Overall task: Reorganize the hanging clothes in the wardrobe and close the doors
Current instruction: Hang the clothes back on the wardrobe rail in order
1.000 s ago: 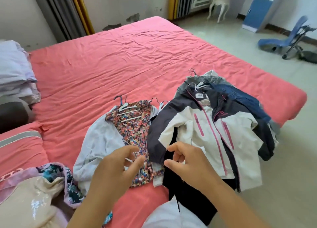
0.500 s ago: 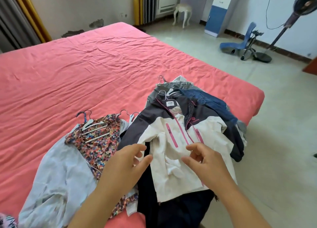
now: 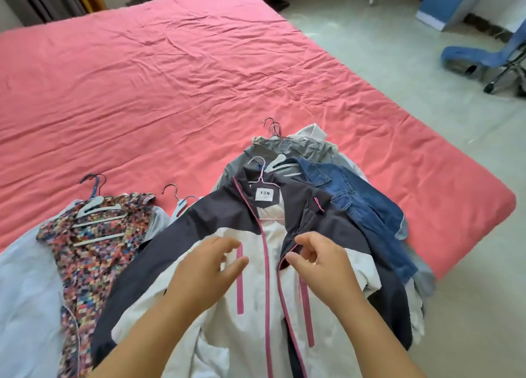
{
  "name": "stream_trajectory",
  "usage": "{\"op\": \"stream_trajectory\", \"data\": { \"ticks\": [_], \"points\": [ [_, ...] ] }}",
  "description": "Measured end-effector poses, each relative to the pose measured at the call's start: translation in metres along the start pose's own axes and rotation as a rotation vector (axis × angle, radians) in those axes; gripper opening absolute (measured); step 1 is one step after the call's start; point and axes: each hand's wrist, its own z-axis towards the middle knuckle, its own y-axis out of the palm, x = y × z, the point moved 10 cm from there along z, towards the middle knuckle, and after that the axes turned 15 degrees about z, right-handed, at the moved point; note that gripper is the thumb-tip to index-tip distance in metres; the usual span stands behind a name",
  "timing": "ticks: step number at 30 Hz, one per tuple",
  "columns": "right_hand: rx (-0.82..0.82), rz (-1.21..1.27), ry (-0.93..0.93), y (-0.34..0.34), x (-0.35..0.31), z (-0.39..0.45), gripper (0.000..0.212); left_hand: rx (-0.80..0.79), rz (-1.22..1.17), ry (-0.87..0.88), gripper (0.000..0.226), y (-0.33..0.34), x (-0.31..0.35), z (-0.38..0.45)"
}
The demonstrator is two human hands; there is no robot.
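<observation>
Head view looks down over a bed (image 3: 170, 73) with a rumpled pink sheet, where clothes on hangers lie in two heaps along the near edge. On top of the right heap is a white and dark grey jacket (image 3: 227, 315) with pink zip trim, lying open, its label reading XSN and a pink wire hanger (image 3: 260, 175) showing at the collar. The left hand (image 3: 205, 272) hovers over the jacket's left front with its fingers loosely spread, holding nothing. The right hand (image 3: 321, 258) has its fingers curled at the pink edge of the right front panel; I cannot tell whether it actually pinches the cloth. Under the jacket, to the right, lies a denim shirt (image 3: 364, 207) over grey garments. The left heap has a multicoloured patterned top (image 3: 94, 252) on pale hangers, lying over a pale blue garment (image 3: 25, 292). Far right on the floor lies a blue chair (image 3: 478, 59).
</observation>
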Motion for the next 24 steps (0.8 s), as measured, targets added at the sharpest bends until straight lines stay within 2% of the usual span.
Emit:
{"op": "stream_trajectory", "data": {
  "ticks": [4,11,17,21,24],
  "points": [
    [-0.076,-0.049,0.023,-0.013,0.037,0.073,0.023,-0.021,0.032,-0.089,0.031,0.034,0.010,0.064],
    [-0.169,-0.201,0.022,0.002,0.096,0.180,0.032,-0.045,0.122,-0.200,0.041,0.080,-0.019,0.154],
    [-0.142,-0.385,-0.055,0.010,0.113,0.233,0.049,0.026,0.194,-0.190,0.054,0.086,-0.037,0.222],
    [-0.248,-0.486,-0.062,0.035,0.136,0.256,0.067,0.087,0.254,-0.169,0.070,0.094,-0.050,0.264],
    [-0.285,-0.570,-0.077,0.049,0.148,0.265,0.071,0.000,0.386,-0.204,0.085,0.112,-0.070,0.286]
  ]
}}
